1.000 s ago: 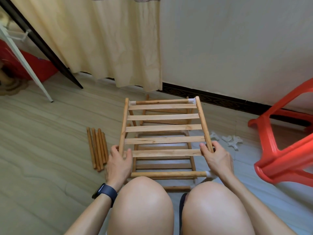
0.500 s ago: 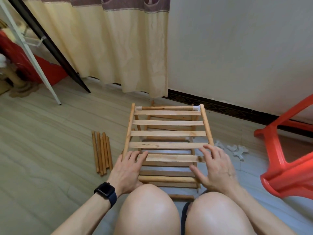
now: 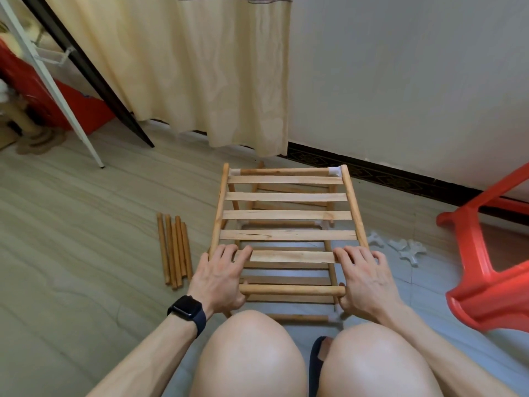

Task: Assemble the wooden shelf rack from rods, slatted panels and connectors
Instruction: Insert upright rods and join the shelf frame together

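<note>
A partly built wooden rack stands on the floor in front of my knees. Its top slatted panel [image 3: 286,214] lies flat, framed by side rods and white corner connectors. My left hand [image 3: 221,275] rests palm-down on the panel's near left corner, fingers over the nearest slat and thumb under the front rod [image 3: 292,289]. My right hand [image 3: 365,277] mirrors it at the near right corner. A lower slatted panel shows through the gaps. Several loose rods [image 3: 174,250] lie side by side left of the rack. White connectors [image 3: 406,249] lie on the floor to its right.
A red plastic stool [image 3: 492,270] lies tipped at the right. A cream curtain [image 3: 206,70] and a white wall stand behind the rack. A black pole and a white stand leg [image 3: 71,121] slant at the left, with red objects behind.
My hands moved from gripping the side rods to lying flat on the nearest slat and front rod at both corners. The view shifted slightly.
</note>
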### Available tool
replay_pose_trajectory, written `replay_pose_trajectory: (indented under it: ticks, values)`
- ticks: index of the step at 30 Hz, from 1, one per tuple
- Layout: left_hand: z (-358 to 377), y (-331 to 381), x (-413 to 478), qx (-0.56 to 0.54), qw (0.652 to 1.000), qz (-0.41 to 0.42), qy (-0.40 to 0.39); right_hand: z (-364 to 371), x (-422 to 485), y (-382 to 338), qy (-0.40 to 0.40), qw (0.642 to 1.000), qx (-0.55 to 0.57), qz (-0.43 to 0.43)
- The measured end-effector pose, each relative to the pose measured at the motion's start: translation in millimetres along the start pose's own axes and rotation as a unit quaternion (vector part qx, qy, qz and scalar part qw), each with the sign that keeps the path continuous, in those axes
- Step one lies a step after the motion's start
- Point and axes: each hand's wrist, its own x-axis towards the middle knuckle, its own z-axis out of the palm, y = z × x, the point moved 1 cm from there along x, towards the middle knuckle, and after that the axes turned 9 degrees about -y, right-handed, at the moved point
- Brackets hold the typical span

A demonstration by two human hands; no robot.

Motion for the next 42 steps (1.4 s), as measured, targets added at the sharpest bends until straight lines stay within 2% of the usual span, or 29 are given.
replay_pose_trajectory:
  ticks: [3, 12, 22, 25, 26, 28, 30, 32, 35, 37, 40, 42]
  values:
    - [2, -1, -1, 0.006, 1.0, 0.005, 0.025, 0, -1, -1, 0.007, 1.0, -0.003, -0.005]
    - [8, -1, -2, 0.004, 1.0, -0.006, 0.008, -7, -1, -5, 0.022, 1.0, -0.001, -0.013]
    - [0, 3, -2, -0.016, 0.997, -0.026, -0.077, -9, 0, -5, 0.024, 1.0, 0.005, -0.019]
    - [-15, -7, -5, -0.027, 0.995, 0.042, -0.088, -10, -2, 3, 0.005, 1.0, 0.005, -0.025]
    - [-22, -13, -7, -0.04, 0.993, 0.075, -0.085, -10, -5, 9, 0.001, 1.0, 0.004, -0.031]
    - [-36, -30, -7, -0.054, 0.99, 0.125, -0.021, -8, -17, 22, -0.001, 0.999, -0.001, -0.046]
    - [-53, -47, 6, -0.041, 0.993, 0.106, 0.041, -6, -27, 36, -0.002, 0.999, -0.012, -0.038]
    - [-67, -61, 28, -0.041, 0.998, 0.039, 0.033, -9, -33, 45, -0.009, 0.999, -0.011, 0.033]
    - [-73, -71, 66, -0.089, 0.994, -0.06, -0.006, -18, -42, 43, -0.007, 0.985, 0.06, 0.164]
    - [-73, -73, 91, -0.171, 0.98, -0.096, -0.019, -18, -49, 31, -0.018, 0.961, 0.193, 0.198]
    - [-69, -77, 128, -0.222, 0.966, -0.12, -0.051, -12, -53, 6, 0.011, 0.886, 0.407, 0.221]
    - [-69, -77, 151, -0.208, 0.967, -0.125, -0.072, -7, -51, -5, 0.023, 0.844, 0.474, 0.25]
